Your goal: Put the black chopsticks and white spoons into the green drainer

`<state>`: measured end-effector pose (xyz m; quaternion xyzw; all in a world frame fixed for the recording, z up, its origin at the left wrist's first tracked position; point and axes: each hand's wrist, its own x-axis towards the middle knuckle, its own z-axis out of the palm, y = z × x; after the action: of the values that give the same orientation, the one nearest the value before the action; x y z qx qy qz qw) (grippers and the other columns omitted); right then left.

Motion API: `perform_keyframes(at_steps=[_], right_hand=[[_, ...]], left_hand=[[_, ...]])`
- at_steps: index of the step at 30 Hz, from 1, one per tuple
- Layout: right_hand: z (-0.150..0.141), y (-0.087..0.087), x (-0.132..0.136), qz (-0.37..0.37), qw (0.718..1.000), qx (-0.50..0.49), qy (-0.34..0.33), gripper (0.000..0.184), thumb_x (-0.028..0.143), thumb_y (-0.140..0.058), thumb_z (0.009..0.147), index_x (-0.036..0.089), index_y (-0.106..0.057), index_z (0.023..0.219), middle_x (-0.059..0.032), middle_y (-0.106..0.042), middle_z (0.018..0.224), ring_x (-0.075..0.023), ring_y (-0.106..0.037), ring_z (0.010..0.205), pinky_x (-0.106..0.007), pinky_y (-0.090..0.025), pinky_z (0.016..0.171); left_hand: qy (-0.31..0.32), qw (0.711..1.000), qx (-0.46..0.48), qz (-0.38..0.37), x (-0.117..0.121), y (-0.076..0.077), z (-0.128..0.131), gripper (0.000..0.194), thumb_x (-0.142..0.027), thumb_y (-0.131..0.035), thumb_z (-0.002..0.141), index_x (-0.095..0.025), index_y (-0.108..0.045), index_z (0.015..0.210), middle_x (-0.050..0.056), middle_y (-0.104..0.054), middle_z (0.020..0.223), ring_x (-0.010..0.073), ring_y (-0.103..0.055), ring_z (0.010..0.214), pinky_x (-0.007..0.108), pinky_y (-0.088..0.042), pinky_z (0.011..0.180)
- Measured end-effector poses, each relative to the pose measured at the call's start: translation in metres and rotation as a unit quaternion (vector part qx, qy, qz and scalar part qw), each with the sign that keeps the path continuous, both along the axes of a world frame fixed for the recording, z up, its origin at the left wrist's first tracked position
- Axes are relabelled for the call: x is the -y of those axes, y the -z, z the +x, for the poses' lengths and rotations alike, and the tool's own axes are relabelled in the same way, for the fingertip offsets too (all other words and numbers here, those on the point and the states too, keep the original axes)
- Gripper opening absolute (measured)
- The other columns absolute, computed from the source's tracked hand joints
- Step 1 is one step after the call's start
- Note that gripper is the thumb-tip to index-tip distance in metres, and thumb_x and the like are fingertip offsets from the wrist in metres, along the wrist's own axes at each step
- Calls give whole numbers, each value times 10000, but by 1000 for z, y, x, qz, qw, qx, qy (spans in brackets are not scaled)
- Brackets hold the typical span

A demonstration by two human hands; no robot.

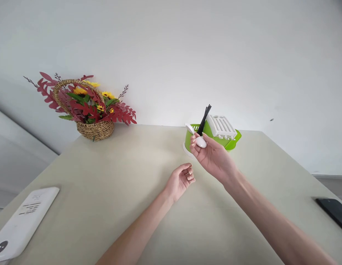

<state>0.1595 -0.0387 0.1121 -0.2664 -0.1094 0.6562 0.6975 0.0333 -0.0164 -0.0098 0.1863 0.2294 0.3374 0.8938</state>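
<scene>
My right hand [212, 158] is raised at the near side of a green and white cutlery holder [222, 141], its fingers closed on a white spoon [201, 142] whose rounded bowl shows by the fingertips. A second white, flat end [189, 128] pokes up just beyond the fingers; whether it belongs to the same spoon I cannot tell. Behind the hand, a bundle of thin black sticks [204, 119] leans out of the holder. Lower and to the left, my left hand [180, 180] hovers over the table, fingers loosely curled and holding nothing visible.
On the pale table [118, 176], a wicker basket [96, 130] of red leaves and yellow flowers stands at the back left. A white flat device [27, 221] lies at the left edge, and a black phone [333, 212] at the right edge. A wall [165, 62] rises behind.
</scene>
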Motion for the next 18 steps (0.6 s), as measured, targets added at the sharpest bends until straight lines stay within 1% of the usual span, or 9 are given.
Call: perform_keyframes(at_steps=[3,6,9,12,14,18], right_hand=[[2,2,-6,-15,999,-32,3,236,187,-371,1115,157,-598,1172,-48,-695,905,-121,-722,814,-239,-665,747],[6,2,-11,-28,997,-66,4,260,181,-361,1114,136,-585,1238,-56,-698,894,-120,-731,808,-225,-669,744],[8,-3,-14,-39,995,-96,10,301,196,-346,1121,134,-549,1335,-56,-706,919,-115,-743,822,-219,-675,769],[10,-10,-17,-53,991,-120,20,343,216,-318,1132,151,-509,1408,-67,-725,1004,-119,-767,885,-224,-681,789],[11,-14,-20,-55,990,-127,20,371,219,-279,1137,156,-504,1426,-72,-734,1042,-119,-775,915,-224,-682,792],[13,-16,-27,-62,988,-139,26,412,213,-237,1135,139,-545,1398,-79,-742,1030,-113,-781,917,-213,-675,800]], left_hand=[[1,1000,-1,-1,0,0,0,170,-212,-819,761,-131,-689,833,-24,-544,688,76,-425,554,244,-391,584],[0,1000,-3,0,-1,0,0,172,-212,-816,762,-123,-698,851,-23,-550,689,76,-428,552,244,-395,587],[1,1000,-2,1,-1,1,1,175,-212,-820,761,-126,-699,855,-23,-554,693,76,-430,554,243,-404,593],[3,1000,-2,1,-1,2,1,180,-213,-825,758,-131,-698,855,-25,-552,695,75,-427,555,242,-407,593],[3,1000,-3,2,-1,1,1,182,-213,-827,756,-132,-697,856,-25,-551,697,75,-426,555,243,-407,591],[0,1000,-6,4,0,0,0,174,-214,-822,763,-136,-698,857,-24,-551,702,76,-425,555,247,-410,591]])
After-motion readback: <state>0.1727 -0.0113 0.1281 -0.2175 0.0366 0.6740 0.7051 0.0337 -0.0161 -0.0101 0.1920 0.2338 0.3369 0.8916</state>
